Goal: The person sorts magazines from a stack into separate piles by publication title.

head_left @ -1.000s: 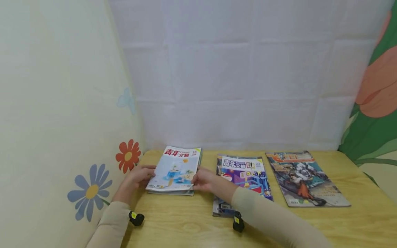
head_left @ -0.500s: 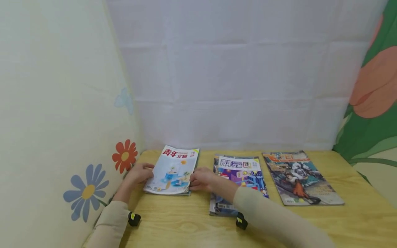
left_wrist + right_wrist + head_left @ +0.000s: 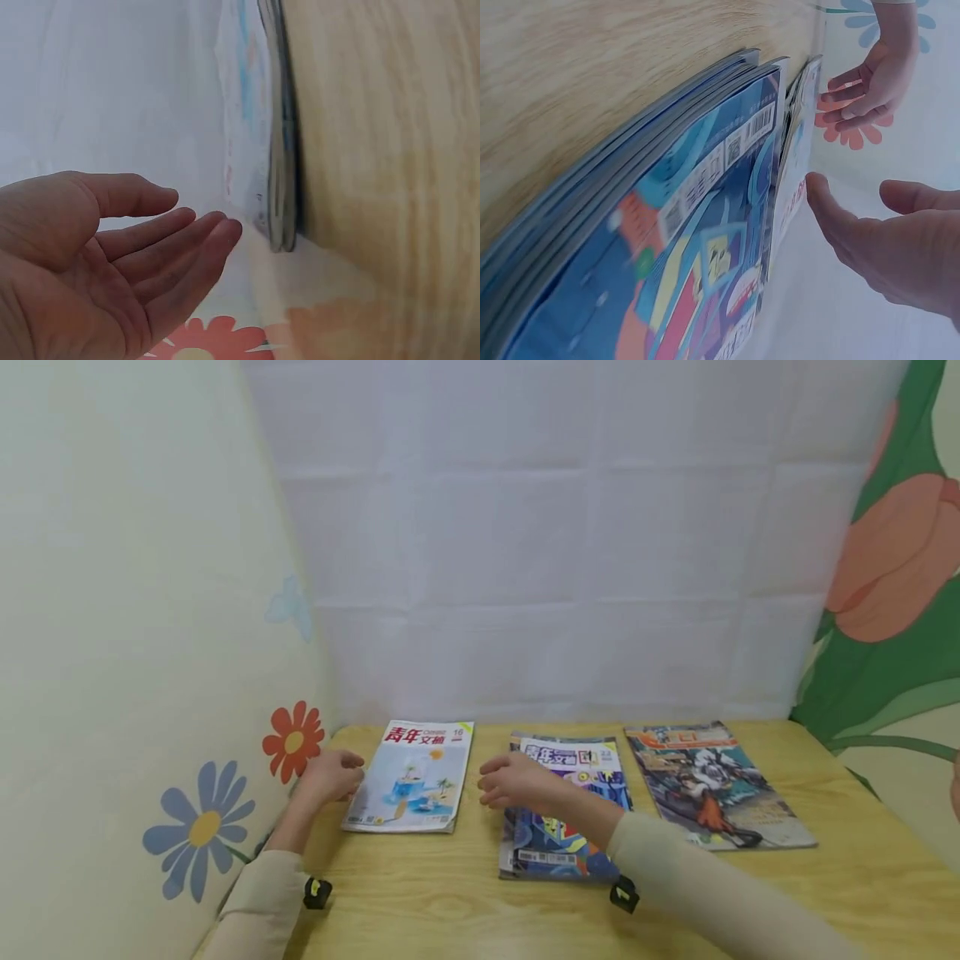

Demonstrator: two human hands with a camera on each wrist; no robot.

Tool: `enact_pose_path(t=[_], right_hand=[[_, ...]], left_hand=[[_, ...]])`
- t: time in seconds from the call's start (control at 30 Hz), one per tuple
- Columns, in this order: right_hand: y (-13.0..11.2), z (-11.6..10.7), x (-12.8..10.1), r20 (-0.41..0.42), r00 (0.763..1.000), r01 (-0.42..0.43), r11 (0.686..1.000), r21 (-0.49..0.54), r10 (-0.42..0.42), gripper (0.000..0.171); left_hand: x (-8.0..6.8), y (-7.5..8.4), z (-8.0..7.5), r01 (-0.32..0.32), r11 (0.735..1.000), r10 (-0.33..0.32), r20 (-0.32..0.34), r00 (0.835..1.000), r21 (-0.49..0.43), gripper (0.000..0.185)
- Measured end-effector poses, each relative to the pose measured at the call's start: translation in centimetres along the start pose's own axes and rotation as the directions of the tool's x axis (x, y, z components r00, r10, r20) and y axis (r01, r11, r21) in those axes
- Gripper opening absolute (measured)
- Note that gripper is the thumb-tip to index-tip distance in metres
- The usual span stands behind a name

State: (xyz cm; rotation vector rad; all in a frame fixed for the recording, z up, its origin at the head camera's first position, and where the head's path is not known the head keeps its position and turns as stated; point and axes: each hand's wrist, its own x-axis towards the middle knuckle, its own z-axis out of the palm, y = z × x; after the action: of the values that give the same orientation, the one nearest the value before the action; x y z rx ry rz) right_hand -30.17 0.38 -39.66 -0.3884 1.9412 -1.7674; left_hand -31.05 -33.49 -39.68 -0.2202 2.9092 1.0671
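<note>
Now left hand (image 3: 327,774) with relaxed fingers, grip wide and holding nothing, just left of the pale blue magazine (image 3: 412,777) flat on the wooden counter (image 3: 825,877), right hand (image 3: 516,779) likewise loose above the purple magazine stack (image 3: 562,835), comic-cover magazine (image 3: 712,785) at far right.

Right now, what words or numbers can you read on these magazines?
"青年文摘" and "16": left magazine, lying between both hands.
"青年文摘" and "22": middle magazine; the number is barely legible.
Orange masthead on the right magazine: too blurred to read.
Barcodes and small print: too small.
</note>
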Motion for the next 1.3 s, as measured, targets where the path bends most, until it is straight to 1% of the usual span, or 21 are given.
enact_pose_path(t=[0.1,0.17,0.3,0.47,0.63,0.73,0.83,1.0,1.1,1.17,1.23,1.3], right_hand=[[0.2,-1.1,-1.1,0.013,1.0,-0.003,1.0,0.023,0.003,0.047],[0.3,-1.7,-1.8,0.011,1.0,-0.007,0.999,0.048,0.007,0.045],[0.8,-2.6,-3.1,-0.003,1.0,0.004,0.995,0.101,-0.003,0.041],[1.1,-3.4,-4.6,-0.053,0.998,0.043,0.995,0.094,-0.038,0.038],[1.7,-4.6,-6.0,-0.078,0.992,0.103,0.992,0.071,-0.097,0.034],[2.0,-5.5,-7.1,-0.089,0.986,0.142,0.989,0.037,-0.138,0.033],[2.4,-6.5,-8.0,-0.109,0.979,0.173,0.985,-0.01,-0.173,0.032],[3.0,-8.1,-9.4,-0.156,0.968,0.186,0.98,-0.068,-0.195,0.032],[3.3,-9.0,-10.1,-0.18,0.966,0.168,0.981,-0.094,-0.183,0.033],[3.4,-9.7,-10.5,-0.198,0.965,0.147,0.981,-0.129,-0.171,0.034],[3.6,-10.4,-10.7,-0.216,0.962,0.122,0.973,-0.196,-0.164,0.035],[3.8,-11.1,-11.0,-0.229,0.96,0.095,0.956,-0.276,-0.162,0.036]], left_hand=[[-0.6,0.8,-0.1,-0.047,0.997,0.047,0.002,0.999,-0.063,0.039],[-1.0,1.3,0.0,-0.084,0.99,0.086,0.014,0.996,-0.115,0.039],[-1.7,2.8,0.5,-0.164,0.97,0.172,0.032,0.985,-0.181,0.039],[-2.6,4.6,1.5,-0.226,0.95,0.241,0.046,0.969,-0.217,0.036],[-3.7,6.6,2.8,-0.257,0.938,0.276,0.049,0.96,-0.234,0.031],[-4.2,7.6,3.8,-0.292,0.928,0.314,0.065,0.947,-0.232,0.028],[-4.7,8.4,4.8,-0.335,0.91,0.365,0.087,0.927,-0.244,0.026],[-5.4,9.6,6.7,-0.393,0.888,0.425,0.1,0.9,-0.237,0.022],[-5.7,9.9,7.9,-0.406,0.884,0.438,0.107,0.893,-0.231,0.02],[-5.8,10.1,8.7,-0.403,0.885,0.437,0.115,0.892,-0.235,0.02],[-5.9,10.4,9.5,-0.395,0.885,0.434,0.13,0.891,-0.246,0.02],[-5.9,10.8,10.2,-0.392,0.887,0.433,0.144,0.89,-0.242,0.021]])
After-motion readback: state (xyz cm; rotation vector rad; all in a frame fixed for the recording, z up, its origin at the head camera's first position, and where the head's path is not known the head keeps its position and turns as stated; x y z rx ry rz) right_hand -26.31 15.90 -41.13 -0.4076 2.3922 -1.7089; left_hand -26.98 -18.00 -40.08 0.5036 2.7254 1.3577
